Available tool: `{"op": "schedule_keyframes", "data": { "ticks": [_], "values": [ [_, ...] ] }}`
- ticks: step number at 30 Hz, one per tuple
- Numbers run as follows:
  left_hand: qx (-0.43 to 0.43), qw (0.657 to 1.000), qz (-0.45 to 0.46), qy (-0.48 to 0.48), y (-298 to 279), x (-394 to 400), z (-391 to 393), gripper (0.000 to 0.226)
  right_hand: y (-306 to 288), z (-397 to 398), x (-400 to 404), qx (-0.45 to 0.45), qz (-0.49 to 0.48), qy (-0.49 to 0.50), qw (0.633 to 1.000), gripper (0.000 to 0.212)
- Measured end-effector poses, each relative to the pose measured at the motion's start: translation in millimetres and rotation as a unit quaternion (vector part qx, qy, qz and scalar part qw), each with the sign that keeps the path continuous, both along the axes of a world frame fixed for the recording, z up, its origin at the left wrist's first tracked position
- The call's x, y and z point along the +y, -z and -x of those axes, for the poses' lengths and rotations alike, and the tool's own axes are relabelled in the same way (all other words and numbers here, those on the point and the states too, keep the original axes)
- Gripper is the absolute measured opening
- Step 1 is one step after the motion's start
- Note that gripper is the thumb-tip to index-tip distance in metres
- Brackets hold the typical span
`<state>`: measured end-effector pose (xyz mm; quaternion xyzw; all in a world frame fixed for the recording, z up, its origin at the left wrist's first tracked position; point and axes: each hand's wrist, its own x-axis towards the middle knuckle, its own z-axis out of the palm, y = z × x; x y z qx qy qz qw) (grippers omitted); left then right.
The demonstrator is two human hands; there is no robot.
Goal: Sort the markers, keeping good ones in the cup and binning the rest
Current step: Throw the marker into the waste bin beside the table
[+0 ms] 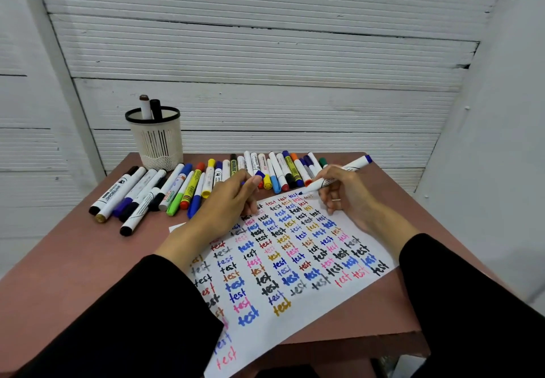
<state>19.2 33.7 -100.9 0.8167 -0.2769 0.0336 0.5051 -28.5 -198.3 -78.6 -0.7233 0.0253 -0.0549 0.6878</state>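
At the far corner of the test sheet (pixel 295 259) on the desk (pixel 73 259), the right hand (pixel 343 192) grips a blue marker (pixel 336 178) mid-barrel, tip on paper; the left hand (pixel 233 200) pinches its cap (pixel 259 174). Light, stiff, smooth plastic: hold the barrel

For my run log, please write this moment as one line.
step: testing marker | right hand: holds blue marker, tip on paper | left hand: pinches blue cap | cup: two markers
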Motion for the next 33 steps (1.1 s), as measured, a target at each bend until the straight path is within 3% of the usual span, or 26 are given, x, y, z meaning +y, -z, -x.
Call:
{"op": "schedule_keyframes", "data": {
  "ticks": [21, 30, 33],
  "values": [
    [-0.013, 1.000, -0.024, -0.013, -3.1, -0.3, 2.7, 0.034, -3.3, -1.0, 4.4, 0.033, -0.020, 0.033, 0.999, 0.022],
    [-0.012, 1.000, -0.013, -0.017, -2.4, 1.0, 2.4, 0.037, -1.8, -2.8, -1.5, -0.022, -0.010, 0.054, 0.998, 0.005],
    [-0.009, 1.000, -0.010, -0.018, -1.8, 1.5, 1.5, 0.039, 0.7, -2.8, -0.9, -0.022, 0.010, 0.068, 0.997, 0.014]
  ]
}}
